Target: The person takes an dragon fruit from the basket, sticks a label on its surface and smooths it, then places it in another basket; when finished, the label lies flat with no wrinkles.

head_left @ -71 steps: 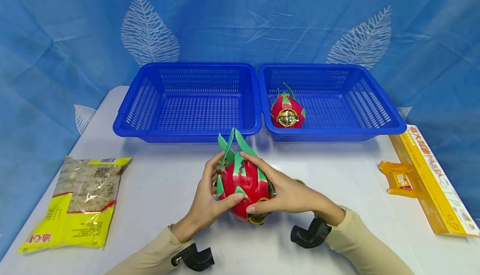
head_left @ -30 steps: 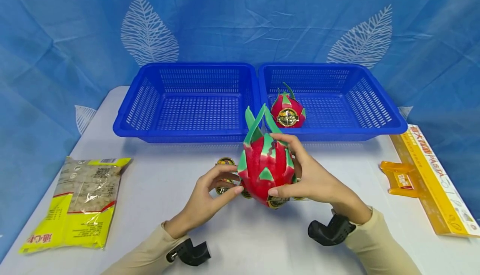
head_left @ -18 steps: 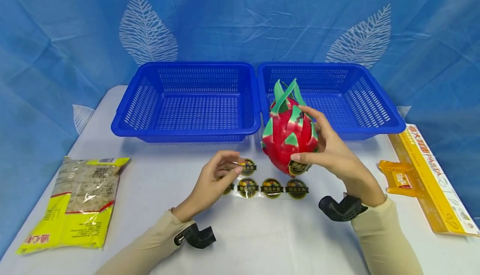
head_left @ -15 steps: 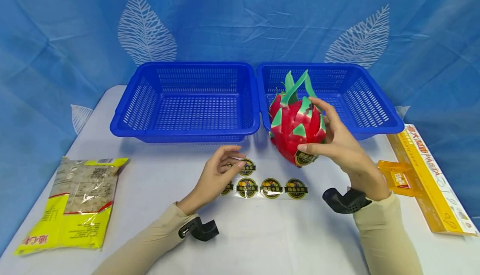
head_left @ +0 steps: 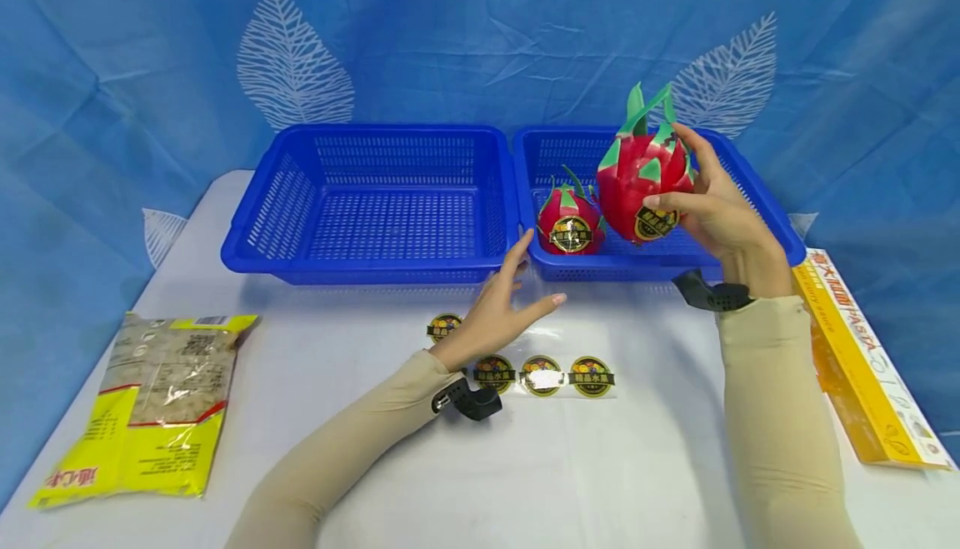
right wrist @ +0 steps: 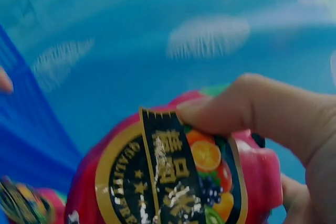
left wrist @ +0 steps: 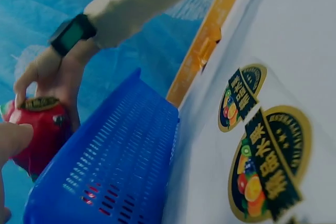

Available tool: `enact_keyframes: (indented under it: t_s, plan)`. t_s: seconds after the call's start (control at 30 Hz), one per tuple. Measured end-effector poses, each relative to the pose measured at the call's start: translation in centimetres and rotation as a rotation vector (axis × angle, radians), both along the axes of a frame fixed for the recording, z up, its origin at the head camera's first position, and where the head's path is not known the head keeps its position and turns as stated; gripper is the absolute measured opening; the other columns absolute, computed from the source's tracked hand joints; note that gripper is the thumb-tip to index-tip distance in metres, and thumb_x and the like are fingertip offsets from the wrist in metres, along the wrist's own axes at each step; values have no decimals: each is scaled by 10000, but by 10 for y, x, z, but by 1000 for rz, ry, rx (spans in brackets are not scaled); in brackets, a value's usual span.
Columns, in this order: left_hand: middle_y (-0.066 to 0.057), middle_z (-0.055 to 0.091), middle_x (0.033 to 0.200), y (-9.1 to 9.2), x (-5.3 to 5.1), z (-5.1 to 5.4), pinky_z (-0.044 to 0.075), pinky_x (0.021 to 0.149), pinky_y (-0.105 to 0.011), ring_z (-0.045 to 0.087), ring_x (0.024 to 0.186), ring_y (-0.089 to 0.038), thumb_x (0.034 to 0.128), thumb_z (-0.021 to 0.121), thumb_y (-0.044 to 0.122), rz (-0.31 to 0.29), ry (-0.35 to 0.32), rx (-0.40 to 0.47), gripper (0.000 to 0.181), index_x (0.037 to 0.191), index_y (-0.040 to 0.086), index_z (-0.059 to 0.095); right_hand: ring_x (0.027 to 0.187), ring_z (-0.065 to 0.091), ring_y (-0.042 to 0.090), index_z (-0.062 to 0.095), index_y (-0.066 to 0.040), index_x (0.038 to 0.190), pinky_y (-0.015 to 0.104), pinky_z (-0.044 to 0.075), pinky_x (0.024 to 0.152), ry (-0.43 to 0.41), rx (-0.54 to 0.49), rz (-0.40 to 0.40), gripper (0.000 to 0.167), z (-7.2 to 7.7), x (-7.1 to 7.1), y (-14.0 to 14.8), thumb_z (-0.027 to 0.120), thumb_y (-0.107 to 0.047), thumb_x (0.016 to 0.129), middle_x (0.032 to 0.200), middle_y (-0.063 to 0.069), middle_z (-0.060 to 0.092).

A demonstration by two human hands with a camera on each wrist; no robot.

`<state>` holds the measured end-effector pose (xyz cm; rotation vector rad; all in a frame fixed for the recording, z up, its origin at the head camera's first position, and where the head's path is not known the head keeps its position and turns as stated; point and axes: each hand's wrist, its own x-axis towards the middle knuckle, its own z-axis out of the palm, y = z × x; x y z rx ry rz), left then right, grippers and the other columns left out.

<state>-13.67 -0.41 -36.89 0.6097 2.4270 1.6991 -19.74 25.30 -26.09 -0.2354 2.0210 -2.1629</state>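
Observation:
My right hand (head_left: 723, 207) grips a large red dragon fruit (head_left: 633, 170) with green leaf tips, holding it above the right blue basket (head_left: 720, 266). A round black-and-gold sticker (right wrist: 157, 177) sits on the fruit's lower side, under the thumb. A smaller dragon fruit (head_left: 562, 207), also with a sticker, stands inside that basket at its left. My left hand (head_left: 501, 311) is spread, its fingers reaching to the front corners where both baskets meet; whether they touch a rim, I cannot tell. Below it lies a clear sheet of round stickers (head_left: 542, 376), partly covered by the left hand and wrist.
The left blue basket (head_left: 375, 266) stands beside the right one. A yellow bag (head_left: 168, 403) with a clear window lies at the table's left. At the right edge is an orange-and-white pasta box (head_left: 870, 357), partly hidden by my right sleeve.
My right hand has carried the large dragon fruit up and right, from the near table to above the right basket. The left hand let go of it and moved forward to the baskets, opening out.

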Motion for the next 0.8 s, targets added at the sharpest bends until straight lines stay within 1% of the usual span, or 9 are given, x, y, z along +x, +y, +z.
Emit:
enact_keyframes:
  t_s: [0.13, 0.23, 0.33, 0.5, 0.57, 0.6, 0.67, 0.73, 0.8]
  plan:
    - [95, 73, 1527, 12, -7, 0, 291, 1051, -526, 238, 1373, -282, 784, 625, 509, 11, -41, -43, 911, 1424, 422, -17, 1240, 293, 213, 168, -401, 1385, 213, 520, 758, -81, 17, -16, 825, -5, -22, 14, 605, 11, 820, 1375, -10, 272]
    - [91, 42, 1531, 17, -10, -1, 260, 1034, -590, 209, 1375, -315, 766, 623, 546, 23, -67, -61, 938, 1410, 450, -52, 1271, 256, 236, 166, -415, 1386, 214, 520, 748, -115, 42, -9, 819, -12, -34, 22, 604, -8, 827, 1399, -8, 243]
    - [78, 49, 1534, 21, -13, -2, 256, 1041, -573, 212, 1372, -308, 757, 633, 547, 41, -76, -55, 953, 1385, 489, -81, 1264, 259, 242, 177, -427, 1389, 209, 522, 731, -143, 87, -1, 822, -20, -43, 27, 612, -18, 824, 1392, 0, 244]
    - [24, 98, 1534, 27, -17, -3, 247, 1070, -529, 192, 1384, -267, 765, 604, 574, 61, -96, -5, 912, 1343, 531, -100, 1229, 275, 229, 157, -439, 1398, 198, 510, 712, -205, 199, 10, 818, -33, -54, 34, 613, -56, 836, 1404, 17, 207]
    - [7, 110, 1533, 29, -18, -3, 237, 1079, -524, 180, 1389, -252, 779, 582, 581, 75, -103, 7, 878, 1339, 536, -93, 1264, 241, 256, 122, -445, 1405, 310, 491, 871, -232, 239, 27, 807, -36, -57, 37, 594, -89, 856, 1459, 23, 123]
    - [4, 118, 1532, 29, -19, -3, 236, 1080, -521, 181, 1389, -246, 786, 570, 583, 84, -105, 9, 862, 1338, 542, -89, 1286, 221, 268, 104, -451, 1406, 368, 455, 942, -249, 257, 36, 803, -38, -59, 38, 586, -105, 865, 1482, 27, 81]
    - [4, 128, 1531, 30, -19, -2, 240, 1083, -516, 199, 1383, -252, 815, 544, 566, 101, -89, 6, 819, 1350, 531, -74, 1326, 167, 298, 59, -449, 1413, 484, 331, 1051, -267, 315, 60, 801, -40, -62, 41, 570, -140, 879, 1511, 26, -25]
    - [-2, 139, 1530, 29, -19, -2, 242, 1084, -512, 216, 1377, -265, 847, 511, 542, 115, -62, -5, 776, 1386, 489, -45, 1357, 108, 327, 23, -431, 1423, 569, 165, 1096, -276, 363, 92, 797, -43, -66, 43, 551, -161, 890, 1519, 30, -106]
    - [-8, 160, 1526, 29, -19, -3, 249, 1080, -509, 238, 1367, -278, 874, 481, 519, 127, -36, -16, 740, 1417, 435, -14, 1363, 87, 346, 2, -402, 1434, 566, 161, 1099, -277, 411, 118, 799, -46, -68, 46, 541, -165, 895, 1519, 44, -120]
